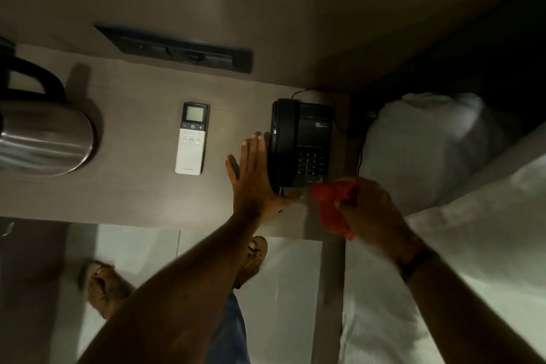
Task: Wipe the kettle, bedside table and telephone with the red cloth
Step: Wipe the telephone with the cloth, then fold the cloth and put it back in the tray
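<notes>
A black telephone (301, 142) stands at the right end of the brown bedside table (141, 192). My left hand (254, 177) is flat and open, fingers straight, its palm against the telephone's left side. My right hand (369, 210) is closed around the bunched red cloth (334, 207), which sits at the telephone's near edge. A steel kettle (44, 136) with a black handle stands at the table's left end, partly cut off by the frame.
A white remote control (191, 139) lies between kettle and telephone. A dark socket panel (177, 47) is set in the wall behind. A bed with a white pillow (425, 151) adjoins the table on the right. My feet (251, 260) stand on pale floor below.
</notes>
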